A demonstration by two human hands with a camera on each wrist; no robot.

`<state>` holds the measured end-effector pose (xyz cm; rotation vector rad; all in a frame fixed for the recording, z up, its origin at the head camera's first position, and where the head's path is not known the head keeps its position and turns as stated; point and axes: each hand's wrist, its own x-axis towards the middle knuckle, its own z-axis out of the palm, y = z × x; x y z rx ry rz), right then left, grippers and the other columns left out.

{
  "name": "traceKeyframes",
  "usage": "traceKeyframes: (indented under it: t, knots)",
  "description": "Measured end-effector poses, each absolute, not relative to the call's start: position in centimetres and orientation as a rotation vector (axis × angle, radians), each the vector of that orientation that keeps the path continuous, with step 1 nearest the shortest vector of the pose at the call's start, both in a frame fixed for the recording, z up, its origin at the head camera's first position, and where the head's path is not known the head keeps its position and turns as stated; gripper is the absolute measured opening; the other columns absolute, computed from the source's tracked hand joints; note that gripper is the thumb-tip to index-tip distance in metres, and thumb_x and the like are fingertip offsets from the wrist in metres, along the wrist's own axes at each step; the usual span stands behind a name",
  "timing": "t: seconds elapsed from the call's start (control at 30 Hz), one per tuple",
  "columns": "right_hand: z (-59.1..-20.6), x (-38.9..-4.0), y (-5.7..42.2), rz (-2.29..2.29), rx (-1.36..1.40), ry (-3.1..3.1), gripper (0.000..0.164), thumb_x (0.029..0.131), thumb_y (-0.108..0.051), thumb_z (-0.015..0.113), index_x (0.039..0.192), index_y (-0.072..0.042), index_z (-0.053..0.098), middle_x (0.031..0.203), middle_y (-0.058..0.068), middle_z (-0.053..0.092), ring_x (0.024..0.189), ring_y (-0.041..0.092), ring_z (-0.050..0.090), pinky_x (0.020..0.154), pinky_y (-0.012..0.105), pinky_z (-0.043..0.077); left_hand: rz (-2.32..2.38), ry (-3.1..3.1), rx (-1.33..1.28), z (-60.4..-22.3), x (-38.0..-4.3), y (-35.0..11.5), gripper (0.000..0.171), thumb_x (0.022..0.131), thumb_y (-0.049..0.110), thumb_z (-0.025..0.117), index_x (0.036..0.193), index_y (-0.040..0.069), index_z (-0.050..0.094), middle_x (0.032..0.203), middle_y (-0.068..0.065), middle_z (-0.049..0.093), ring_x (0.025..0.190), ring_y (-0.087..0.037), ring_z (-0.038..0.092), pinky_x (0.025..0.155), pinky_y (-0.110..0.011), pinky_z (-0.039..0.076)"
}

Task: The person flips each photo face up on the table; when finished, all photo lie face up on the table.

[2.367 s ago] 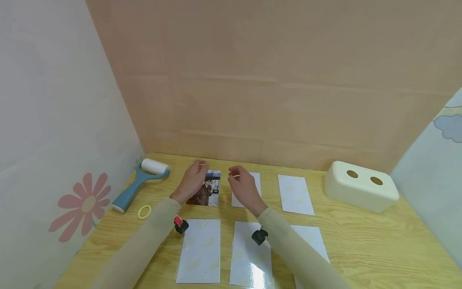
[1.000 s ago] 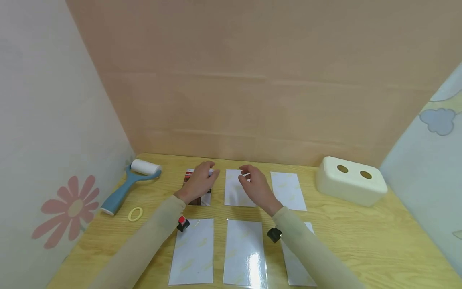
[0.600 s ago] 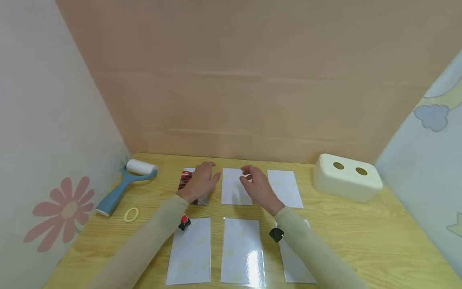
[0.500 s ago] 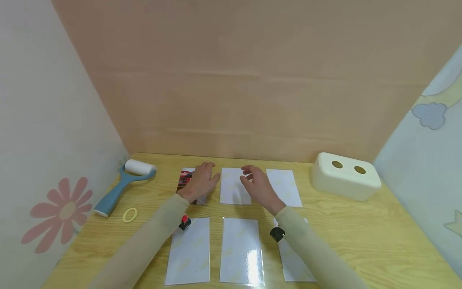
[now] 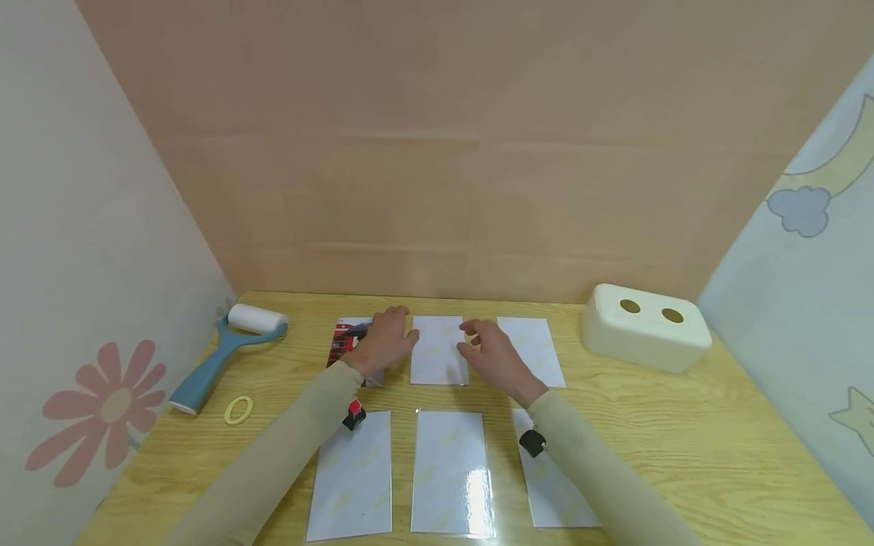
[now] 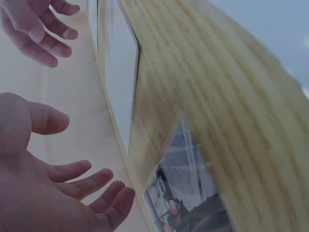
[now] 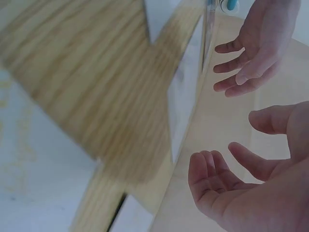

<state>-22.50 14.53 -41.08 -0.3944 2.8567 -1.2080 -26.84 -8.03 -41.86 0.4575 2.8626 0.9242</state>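
Observation:
My left hand hovers over the right part of a glossy printed photo in the back row, its fingers apart and loosely bent. Past the right edge of the plain white card in the back row's middle is my right hand, fingers loosely curved with nothing between them. In the left wrist view the left palm faces the camera and the photo lies below it on the wood. The right wrist view shows the right hand holding nothing, clear of the white card.
Another white card lies at the back right. In front are three more: left, middle and right. A blue-handled lint roller and a yellow ring are on the left. A cream box with two holes stands right.
Both hands have moved right relative to the cards, uncovering the photo's left part and the middle back card. The head view has shifted right. The cards keep their places.

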Motion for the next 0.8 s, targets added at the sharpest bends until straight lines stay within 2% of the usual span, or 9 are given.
traceKeyframes:
  t: [0.27, 0.43, 0.6, 0.8]
  knots:
    - [-41.5, -22.6, 15.0, -1.095, -0.389, 2.845, 0.045, 0.099, -0.017, 0.063, 0.138, 0.003, 0.055, 0.134, 0.023, 0.052, 0.115, 0.036, 0.056, 0.095, 0.05, 0.05, 0.894, 2.847, 0.422, -42.2, -27.2, -7.6, 0.055, 0.102, 0.026, 0.053, 0.145, -0.008, 0.043, 0.145, -0.024, 0.048, 0.132, -0.046, 0.04, 0.111, -0.056, 0.033]
    - [-41.7, -22.7, 15.4, -0.897, -0.443, 2.852, 0.055, 0.096, -0.02, 0.069, 0.143, 0.002, 0.052, 0.138, 0.027, 0.047, 0.119, 0.038, 0.052, 0.099, 0.053, 0.046, 0.882, 2.837, 0.38, -42.5, -27.7, -7.3, 0.056, 0.102, 0.029, 0.053, 0.146, -0.005, 0.043, 0.144, -0.021, 0.049, 0.132, -0.043, 0.04, 0.109, -0.056, 0.035]
    - [-41.8, -22.7, 15.7, -0.736, -0.459, 2.845, 0.068, 0.092, -0.027, 0.076, 0.148, 0.0, 0.048, 0.14, 0.025, 0.045, 0.122, 0.04, 0.048, 0.099, 0.053, 0.046, 0.808, 2.841, 0.363, -42.4, -28.1, -7.0, 0.057, 0.102, 0.031, 0.052, 0.146, -0.004, 0.043, 0.141, -0.02, 0.051, 0.129, -0.043, 0.042, 0.108, -0.057, 0.037]
    - [-41.5, -22.6, 15.7, -0.599, -0.458, 2.845, 0.072, 0.087, -0.031, 0.08, 0.147, -0.002, 0.051, 0.142, 0.022, 0.042, 0.12, 0.038, 0.044, 0.098, 0.054, 0.044, 0.751, 2.834, 0.345, -42.3, -28.5, -6.7, 0.055, 0.102, 0.031, 0.053, 0.143, -0.004, 0.045, 0.137, -0.02, 0.053, 0.123, -0.042, 0.044, 0.107, -0.059, 0.036]
